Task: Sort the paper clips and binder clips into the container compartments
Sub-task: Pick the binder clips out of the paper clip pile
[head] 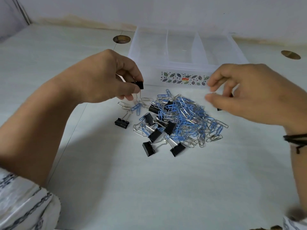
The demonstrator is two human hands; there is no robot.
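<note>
A heap of blue and silver paper clips [186, 117] lies mid-table, with several black binder clips [177, 149] mixed in and around its left and near side. One binder clip [121, 122] lies apart at the left. My left hand [106, 80] hovers above the heap's left edge, pinching a black binder clip [139, 85] from which silver paper clips dangle. My right hand [245, 95] hovers blurred over the heap's right edge; a black binder clip [219, 109] shows under its fingers. Behind the heap stands a clear plastic container [184, 47] with compartments.
The white table has two round cable holes, one at the back left [121, 39] and one at the back right [290, 54]. The wall runs close behind the container. My patterned sleeves show at both lower corners, and a dark band circles my right wrist [295, 140].
</note>
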